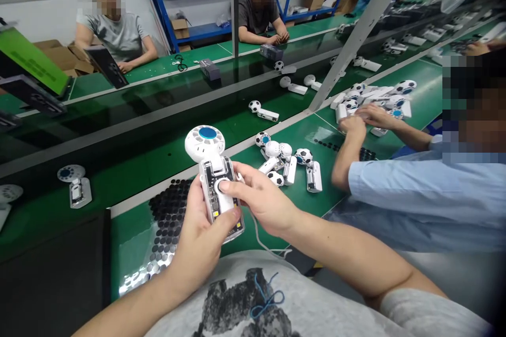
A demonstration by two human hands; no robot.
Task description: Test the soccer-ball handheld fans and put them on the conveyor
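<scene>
Between my two hands is a small handheld fan (204, 142) with a round white head, a blue centre disc and a clear body showing the circuit board. My left hand (201, 237) is wrapped round the body from the left and below, its thumb across the lower front. From the right, my right hand (264, 197) grips the same fan, a finger lying on the round button in the middle. A thin white cable (259, 234) hangs below my right hand; where its upper end goes is hidden. Sheets of round black stickers (168, 221) lie left of my left hand.
Several more fans (290, 168) lie beyond my right hand, some with football-patterned heads. Others ride on the green conveyor belt (166, 152). A dark panel (55, 263) stands at the lower left. At right, a co-worker's hands (356, 124) touch a fan pile; two people sit opposite.
</scene>
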